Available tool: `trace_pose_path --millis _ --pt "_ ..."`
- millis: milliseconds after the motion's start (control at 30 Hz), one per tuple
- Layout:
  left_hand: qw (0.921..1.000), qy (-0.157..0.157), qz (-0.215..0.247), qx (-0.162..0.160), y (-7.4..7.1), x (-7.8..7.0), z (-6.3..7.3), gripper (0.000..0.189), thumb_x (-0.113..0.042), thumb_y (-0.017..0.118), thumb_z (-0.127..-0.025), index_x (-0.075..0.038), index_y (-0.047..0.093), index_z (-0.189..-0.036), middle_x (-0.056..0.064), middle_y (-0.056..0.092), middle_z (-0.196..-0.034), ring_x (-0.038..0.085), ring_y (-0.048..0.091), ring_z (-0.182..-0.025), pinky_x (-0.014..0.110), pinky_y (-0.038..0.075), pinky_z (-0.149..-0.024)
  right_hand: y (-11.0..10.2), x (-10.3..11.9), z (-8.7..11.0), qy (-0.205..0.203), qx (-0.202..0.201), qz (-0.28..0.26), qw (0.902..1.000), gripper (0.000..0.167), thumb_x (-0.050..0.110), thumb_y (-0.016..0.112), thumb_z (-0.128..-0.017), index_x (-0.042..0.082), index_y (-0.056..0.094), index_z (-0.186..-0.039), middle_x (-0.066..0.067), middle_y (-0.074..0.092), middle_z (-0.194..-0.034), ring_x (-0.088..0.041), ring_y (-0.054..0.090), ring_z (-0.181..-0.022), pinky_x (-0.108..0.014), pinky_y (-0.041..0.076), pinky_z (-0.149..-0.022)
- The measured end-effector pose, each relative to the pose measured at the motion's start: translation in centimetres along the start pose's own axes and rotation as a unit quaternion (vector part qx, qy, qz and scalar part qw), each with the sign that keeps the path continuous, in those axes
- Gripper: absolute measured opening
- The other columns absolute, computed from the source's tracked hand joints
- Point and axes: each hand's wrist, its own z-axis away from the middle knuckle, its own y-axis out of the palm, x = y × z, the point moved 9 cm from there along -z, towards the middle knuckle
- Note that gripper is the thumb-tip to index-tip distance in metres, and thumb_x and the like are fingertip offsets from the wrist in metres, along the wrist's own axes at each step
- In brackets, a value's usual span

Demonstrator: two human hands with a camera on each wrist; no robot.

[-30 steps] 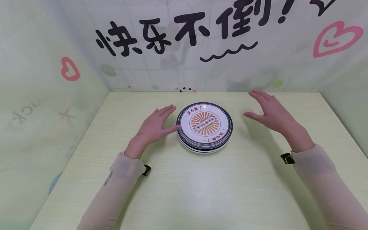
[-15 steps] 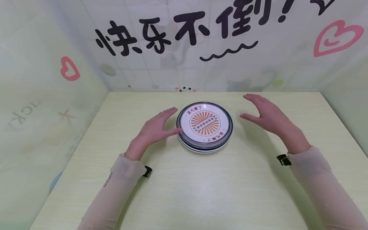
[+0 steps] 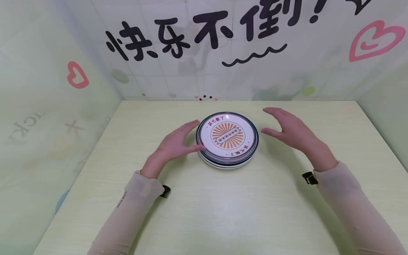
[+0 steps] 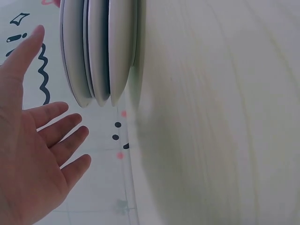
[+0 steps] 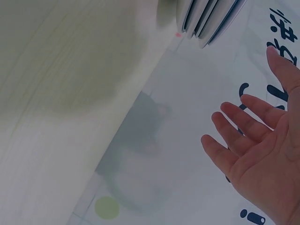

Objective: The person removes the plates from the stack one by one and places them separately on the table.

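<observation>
Plates (image 3: 227, 136) stacked on a table (image 3: 229, 209) — with left hand (image 3: 173, 143) just beside and right hand (image 3: 294, 130) near.
Spread wide on opposite sides — gripping nothing.

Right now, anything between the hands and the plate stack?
Nothing visible. No object shows between the right hand and the plate stack, just a gap. The left hand is beside the stack, its thumb overlapping the rim in the head view; contact is unclear.
</observation>
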Motion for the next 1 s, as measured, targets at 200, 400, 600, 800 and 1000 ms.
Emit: trace_pose_path --millis 200,400,600,800,1000 --pt "0.9998 0.007 0.015 0.006 0.4 -0.3 -0.1 0.098 -0.064 0.071 -0.081 -0.025 0.026 -0.159 0.0 0.025 -0.166 0.026 0.024 -0.154 0.055 0.03 -0.123 0.5 0.1 -0.1 -0.001 0.004 -0.002 1.0 0.072 0.036 0.068 -0.094 0.009 0.037 -0.153 -0.017 0.039 -0.157 -0.038 0.032 -0.147 -0.058 0.029 -0.121" --pt "0.9995 0.011 0.025 0.012 0.8 -0.5 -0.1 0.1 -0.061 0.073 -0.081 -0.024 0.024 -0.16 0.002 0.024 -0.167 0.029 0.023 -0.154 0.056 0.028 -0.123 1.1 0.3 -0.1 -0.003 0.011 -0.001 0.9999 0.072 0.035 0.069 -0.094 0.01 0.037 -0.153 -0.017 0.04 -0.157 -0.039 0.033 -0.147 -0.059 0.029 -0.121" --pt "0.9995 0.012 0.026 0.013 1.1 -0.6 -0.1 0.105 -0.062 0.075 -0.079 -0.022 0.022 -0.16 0.002 0.022 -0.168 0.027 0.021 -0.155 0.054 0.027 -0.124 1.7 0.5 -0.2 -0.006 0.013 0.001 0.9999 0.072 0.035 0.069 -0.094 0.009 0.038 -0.153 -0.017 0.041 -0.156 -0.038 0.034 -0.146 -0.058 0.03 -0.121" --pt "0.9993 0.008 0.029 0.02 1.4 -0.5 -0.2 0.11 -0.062 0.076 -0.077 -0.02 0.019 -0.161 0.0 0.016 -0.169 0.026 0.018 -0.156 0.053 0.026 -0.125 2.1 0.9 -0.2 -0.016 0.013 -0.001 0.9998 0.072 0.036 0.07 -0.093 0.007 0.039 -0.152 -0.017 0.043 -0.155 -0.038 0.037 -0.145 -0.057 0.032 -0.12" --pt "0.9991 0.003 0.033 0.025 1.9 -0.1 -0.4 0.111 -0.063 0.076 -0.078 -0.019 0.017 -0.161 0.0 0.015 -0.169 0.024 0.016 -0.156 0.051 0.025 -0.126 2.5 1.3 -0.2 -0.017 0.024 -0.006 0.9995 0.072 0.037 0.07 -0.093 0.008 0.039 -0.152 -0.018 0.042 -0.155 -0.039 0.036 -0.145 -0.059 0.033 -0.119"
